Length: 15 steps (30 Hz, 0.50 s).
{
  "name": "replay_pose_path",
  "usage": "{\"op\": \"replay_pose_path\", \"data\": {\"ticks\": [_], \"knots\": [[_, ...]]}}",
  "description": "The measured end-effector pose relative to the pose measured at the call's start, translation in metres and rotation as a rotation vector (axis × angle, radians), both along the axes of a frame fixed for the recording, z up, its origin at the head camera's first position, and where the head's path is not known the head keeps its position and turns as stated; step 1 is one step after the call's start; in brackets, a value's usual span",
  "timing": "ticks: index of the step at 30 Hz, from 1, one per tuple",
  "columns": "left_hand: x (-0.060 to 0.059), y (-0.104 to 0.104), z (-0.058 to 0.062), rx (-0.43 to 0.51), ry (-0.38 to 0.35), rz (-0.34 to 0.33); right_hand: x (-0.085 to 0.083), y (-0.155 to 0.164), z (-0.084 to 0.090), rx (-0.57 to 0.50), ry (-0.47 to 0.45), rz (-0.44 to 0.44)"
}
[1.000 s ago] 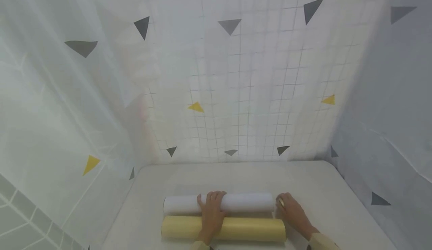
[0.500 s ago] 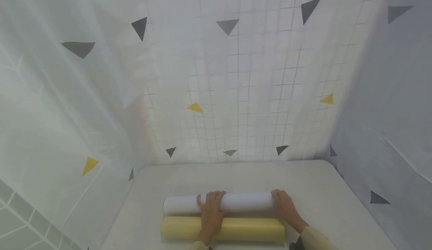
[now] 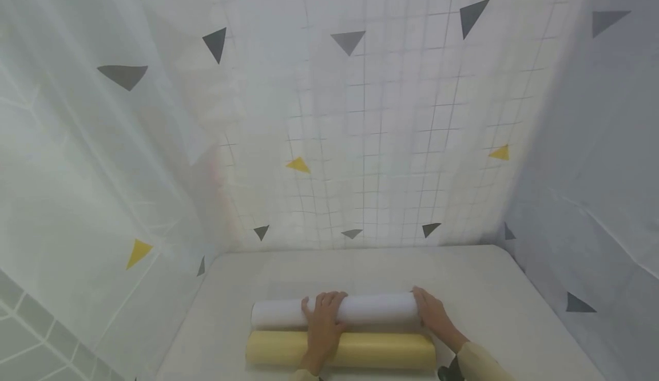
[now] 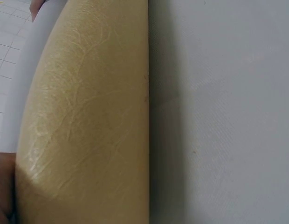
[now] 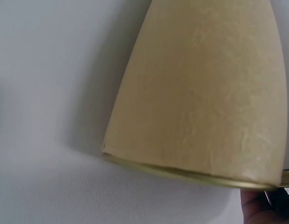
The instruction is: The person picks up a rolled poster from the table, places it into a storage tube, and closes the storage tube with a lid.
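Note:
In the head view a white cardboard tube point(image 3: 278, 314) lies crosswise on the table, with a tan tube point(image 3: 383, 350) parallel on its near side. My left hand point(image 3: 324, 325) reaches over the tan tube and grips the white one near its middle, fingers draped over its far side. At the white tube's right end, my right hand point(image 3: 433, 316) curls its fingers round the end, where a lid was brought. The right wrist view shows a gold rim point(image 5: 288, 178) at that end, just above the right hand point(image 5: 260, 207). The lid's face is hidden by the hand.
The table point(image 3: 479, 272) has rounded far corners. A translucent grid-patterned sheet point(image 3: 391, 158) hangs behind it, with grey and yellow triangles. Pale sheets enclose both sides. A gold metal rim point(image 5: 182, 175) edges the tan tube's end.
My right hand, which held a small pale-gold lid just right of the white tube, has moved left onto the tube's end. The left hand keeps its grip.

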<state>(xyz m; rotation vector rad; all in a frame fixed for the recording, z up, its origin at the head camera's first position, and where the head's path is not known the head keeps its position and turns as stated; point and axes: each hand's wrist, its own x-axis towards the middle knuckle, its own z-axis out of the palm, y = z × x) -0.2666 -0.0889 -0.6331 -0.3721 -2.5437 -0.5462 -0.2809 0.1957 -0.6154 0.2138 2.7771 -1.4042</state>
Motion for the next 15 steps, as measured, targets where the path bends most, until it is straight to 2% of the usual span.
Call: {"op": "replay_pose_path", "data": {"ticks": [7, 15], "knots": [[0.0024, -0.0009, 0.0013, -0.01, 0.044, -0.009, -0.0001, -0.0012, 0.0009, 0.007, -0.027, 0.025], [0.0015, -0.0021, -0.0005, 0.009, -0.03, -0.025, -0.0025, -0.001, 0.0014, -0.006, -0.108, 0.066]]}}
